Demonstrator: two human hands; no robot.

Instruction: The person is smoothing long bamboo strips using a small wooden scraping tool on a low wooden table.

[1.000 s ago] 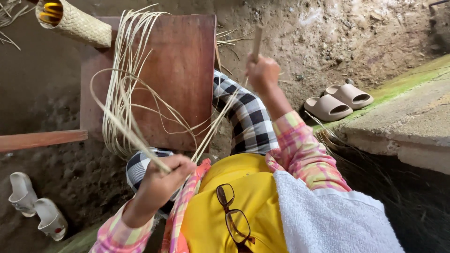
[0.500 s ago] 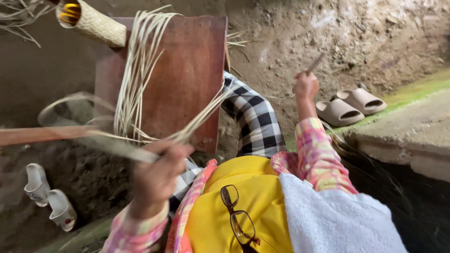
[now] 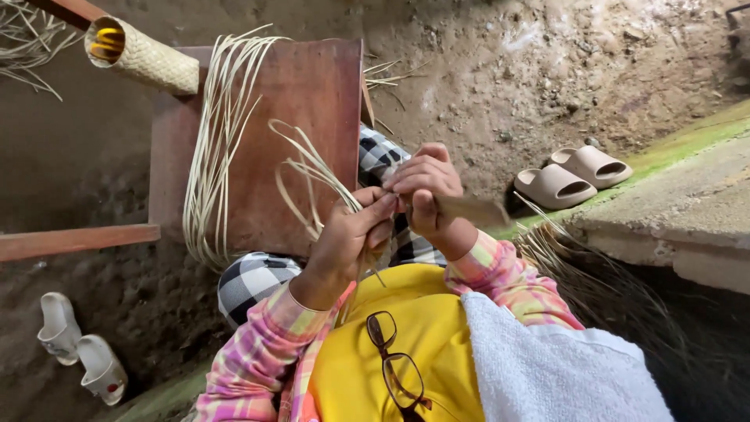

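My left hand (image 3: 351,234) is closed on several pale straw strips (image 3: 312,168) that loop up over a brown wooden board (image 3: 312,94). My right hand (image 3: 426,187) touches it fingertip to fingertip and grips a flat brownish blade-like tool (image 3: 473,209) pointing right; the tool is blurred. Both hands are close in front of my chest, above my checked trouser knee (image 3: 254,281). A larger bundle of the same strips (image 3: 219,141) lies draped down the board's left side.
A woven tube (image 3: 144,59) with something yellow inside lies at the board's top left. Beige sandals (image 3: 570,176) sit by a concrete step (image 3: 687,203). White shoes (image 3: 78,352) lie lower left near a wooden beam (image 3: 74,238). Glasses (image 3: 398,367) hang on my yellow shirt; dry fibres (image 3: 609,281) pile up at right.
My hands were wide apart, the left pulling a strip out leftward and the right raised far ahead. They have come together in front of my chest, and the strips now loop slack.
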